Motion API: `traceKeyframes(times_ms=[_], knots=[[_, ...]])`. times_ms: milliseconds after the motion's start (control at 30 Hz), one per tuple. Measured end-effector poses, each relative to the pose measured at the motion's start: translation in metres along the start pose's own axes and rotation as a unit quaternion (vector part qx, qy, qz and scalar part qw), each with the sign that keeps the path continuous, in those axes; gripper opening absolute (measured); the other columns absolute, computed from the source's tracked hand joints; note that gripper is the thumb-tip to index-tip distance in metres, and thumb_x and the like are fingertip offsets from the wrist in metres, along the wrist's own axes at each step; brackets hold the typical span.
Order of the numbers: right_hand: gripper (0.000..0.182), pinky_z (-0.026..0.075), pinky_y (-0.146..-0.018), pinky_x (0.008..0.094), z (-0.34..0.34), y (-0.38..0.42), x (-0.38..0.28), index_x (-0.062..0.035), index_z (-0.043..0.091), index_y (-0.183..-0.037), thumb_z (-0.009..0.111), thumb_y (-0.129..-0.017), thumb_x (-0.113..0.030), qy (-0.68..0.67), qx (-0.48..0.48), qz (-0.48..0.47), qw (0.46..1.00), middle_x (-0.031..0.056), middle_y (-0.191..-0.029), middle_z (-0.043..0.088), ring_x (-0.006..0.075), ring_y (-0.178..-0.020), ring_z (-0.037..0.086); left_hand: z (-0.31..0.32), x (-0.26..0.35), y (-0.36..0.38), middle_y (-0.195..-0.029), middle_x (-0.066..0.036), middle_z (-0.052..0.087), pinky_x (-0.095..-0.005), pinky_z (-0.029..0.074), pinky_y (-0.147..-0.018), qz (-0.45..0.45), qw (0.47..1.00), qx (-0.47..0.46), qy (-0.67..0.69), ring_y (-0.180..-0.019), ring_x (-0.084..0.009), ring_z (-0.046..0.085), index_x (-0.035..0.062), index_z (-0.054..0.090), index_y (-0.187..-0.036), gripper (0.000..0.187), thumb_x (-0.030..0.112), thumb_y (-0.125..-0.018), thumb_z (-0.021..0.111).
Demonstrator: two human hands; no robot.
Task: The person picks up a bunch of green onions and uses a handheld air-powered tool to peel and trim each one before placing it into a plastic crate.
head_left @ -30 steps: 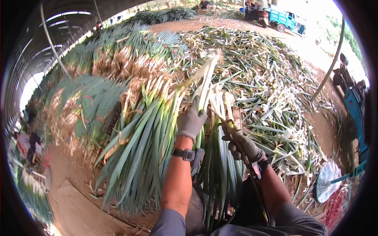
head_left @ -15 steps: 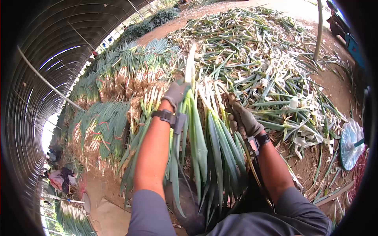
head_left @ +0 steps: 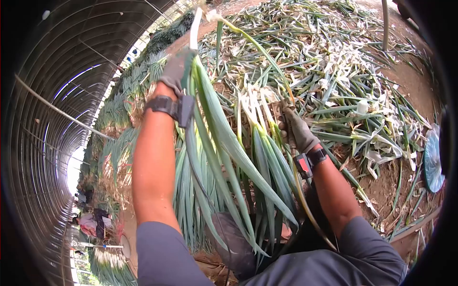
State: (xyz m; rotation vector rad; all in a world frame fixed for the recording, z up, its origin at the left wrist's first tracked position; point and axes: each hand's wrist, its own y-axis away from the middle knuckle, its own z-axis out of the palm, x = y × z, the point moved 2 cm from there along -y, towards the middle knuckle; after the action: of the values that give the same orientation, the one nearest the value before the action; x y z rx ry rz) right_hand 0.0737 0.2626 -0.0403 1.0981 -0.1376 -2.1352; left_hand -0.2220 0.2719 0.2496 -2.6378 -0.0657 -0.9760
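Note:
My gloved left hand point(head_left: 176, 70) is raised high and grips one long scallion point(head_left: 210, 124) by its white stalk, its green leaves hanging down toward my lap. A thin outer leaf strip point(head_left: 253, 45) arcs from the scallion's top down to my gloved right hand point(head_left: 295, 128), which pinches it low and to the right. Between my arms a bundle of scallions point(head_left: 260, 157) stands with white stalks up. Both wrists wear black straps.
A wide heap of stripped leaves and peelings point(head_left: 343, 71) covers the ground ahead and right. Tied scallion bundles point(head_left: 119, 143) line the left side under the arched tunnel frame point(head_left: 52, 109). A person point(head_left: 90, 221) crouches far left. A fan point(head_left: 433, 159) lies at the right.
My left hand has lifted the scallion up and away from the bundle. The right hand stayed low, pulling the outer leaf strip off. The view tilted downward and left.

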Motion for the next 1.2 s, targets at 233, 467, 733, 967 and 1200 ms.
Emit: traceKeyframes(times_ms=[233,467,733,967,1200], knots=[[0.040,0.045,-0.044,0.0294,-0.003,0.011,0.005,-0.0146,0.059,-0.107,0.054,-0.103,-0.055,0.048,-0.056,0.029,0.997,0.0000,-0.074,0.059,0.0138,-0.051,0.055,0.179,-0.179,0.110,-0.101,-0.012,0.071,-0.0408,0.055,-0.084,-0.096,0.991,-0.090,-0.024,-0.091,-0.0295,0.069,0.0074,0.068,-0.112,0.039,0.042,-0.098,0.059],[0.055,0.049,-0.046,0.0299,0.031,0.011,0.023,-0.0075,0.054,-0.123,0.052,-0.102,-0.058,0.128,-0.148,0.072,0.978,0.0042,-0.077,0.063,0.0160,-0.055,0.061,0.108,-0.210,0.216,-0.114,-0.017,0.072,-0.0494,0.055,-0.090,-0.201,0.890,-0.042,-0.407,-0.106,-0.0363,0.070,0.0163,0.072,-0.117,0.032,0.035,-0.093,0.061],[0.061,0.051,-0.050,0.0262,0.069,0.001,0.048,-0.0068,0.056,-0.128,0.051,-0.102,-0.061,0.243,-0.153,0.093,0.953,0.0056,-0.079,0.067,0.0139,-0.058,0.064,0.026,-0.281,0.216,-0.138,-0.015,0.058,-0.0510,0.049,-0.099,-0.281,0.793,-0.025,-0.541,-0.128,-0.0351,0.057,0.0126,0.061,-0.139,0.055,0.043,-0.094,0.064],[0.066,0.044,-0.039,0.0234,0.073,-0.009,0.058,-0.0055,0.055,-0.132,0.045,-0.102,-0.063,0.286,-0.157,0.096,0.940,0.0039,-0.080,0.066,0.0120,-0.056,0.063,0.023,-0.315,0.181,-0.134,-0.015,0.063,-0.0437,0.052,-0.102,-0.399,0.794,-0.065,-0.454,-0.123,-0.0327,0.063,0.0145,0.060,-0.137,0.064,0.054,-0.087,0.071],[0.062,0.052,-0.055,0.0269,0.074,-0.006,0.050,-0.0067,0.055,-0.130,0.050,-0.102,-0.062,0.275,-0.163,0.107,0.942,0.0062,-0.083,0.066,0.0134,-0.062,0.064,-0.008,-0.302,0.175,-0.121,-0.017,0.072,-0.0465,0.055,-0.094,-0.304,0.808,-0.088,-0.498,-0.110,-0.0349,0.070,0.0124,0.070,-0.119,0.043,0.041,-0.087,0.067]])
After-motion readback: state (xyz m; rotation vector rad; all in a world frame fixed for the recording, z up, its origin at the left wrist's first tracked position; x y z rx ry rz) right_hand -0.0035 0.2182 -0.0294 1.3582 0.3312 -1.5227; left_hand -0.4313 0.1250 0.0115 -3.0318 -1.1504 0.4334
